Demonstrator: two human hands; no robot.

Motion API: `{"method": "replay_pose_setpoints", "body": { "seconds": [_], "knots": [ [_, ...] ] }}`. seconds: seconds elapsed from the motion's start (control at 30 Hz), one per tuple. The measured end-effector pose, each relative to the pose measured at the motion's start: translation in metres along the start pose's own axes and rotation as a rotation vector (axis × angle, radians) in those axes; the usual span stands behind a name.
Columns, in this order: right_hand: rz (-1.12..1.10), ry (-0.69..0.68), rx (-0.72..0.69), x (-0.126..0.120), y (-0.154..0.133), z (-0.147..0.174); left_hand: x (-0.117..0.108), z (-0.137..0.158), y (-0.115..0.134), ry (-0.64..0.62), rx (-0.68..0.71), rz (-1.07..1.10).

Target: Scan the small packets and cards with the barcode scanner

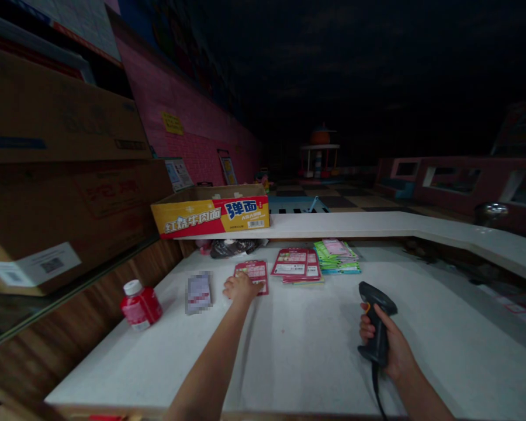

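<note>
My right hand (pixel 388 336) is wrapped round the handle of a black barcode scanner (pixel 378 327), held over the right part of the counter with its head up and its cable hanging down. At the middle left, my left hand (pixel 242 286) lies on a red-and-pink packet (pixel 258 272), fingers spread across its lower left part. Just right of it is a small stack of similar red packets (pixel 296 264). Beyond that sits a pile of green-and-pink packets (pixel 337 256). A pixelated pale rectangle (pixel 199 292) lies left of my left hand.
A red bottle with a white cap (pixel 141 305) stands on the white counter (pixel 307 362) at the left. Behind, a yellow-and-red noodle carton (pixel 211 211) rests on a raised ledge (pixel 350 223), with a dark plastic bag (pixel 233 248) below. Large cardboard boxes (pixel 65 204) are stacked at left.
</note>
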State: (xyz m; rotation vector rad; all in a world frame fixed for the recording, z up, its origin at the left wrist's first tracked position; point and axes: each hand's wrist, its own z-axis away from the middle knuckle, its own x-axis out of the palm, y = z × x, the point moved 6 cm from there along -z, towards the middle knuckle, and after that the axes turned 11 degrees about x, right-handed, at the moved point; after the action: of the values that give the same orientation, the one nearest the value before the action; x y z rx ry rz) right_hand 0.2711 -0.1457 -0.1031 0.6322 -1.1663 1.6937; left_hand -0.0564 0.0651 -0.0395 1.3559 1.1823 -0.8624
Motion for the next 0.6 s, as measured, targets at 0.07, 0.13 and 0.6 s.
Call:
{"method": "replay_pose_setpoints", "body": {
  "seconds": [0.07,0.13,0.6],
  "knots": [
    [0.009,-0.001,0.004,-0.001,0.000,0.000,0.000,-0.001,-0.007,-0.036,0.007,-0.015],
    [0.012,-0.011,0.006,-0.001,0.000,-0.001,0.000,-0.002,-0.006,-0.036,0.054,-0.026],
    [-0.006,-0.043,-0.016,-0.005,0.000,-0.005,-0.003,-0.010,-0.019,-0.076,-0.069,0.232]
  ]
}}
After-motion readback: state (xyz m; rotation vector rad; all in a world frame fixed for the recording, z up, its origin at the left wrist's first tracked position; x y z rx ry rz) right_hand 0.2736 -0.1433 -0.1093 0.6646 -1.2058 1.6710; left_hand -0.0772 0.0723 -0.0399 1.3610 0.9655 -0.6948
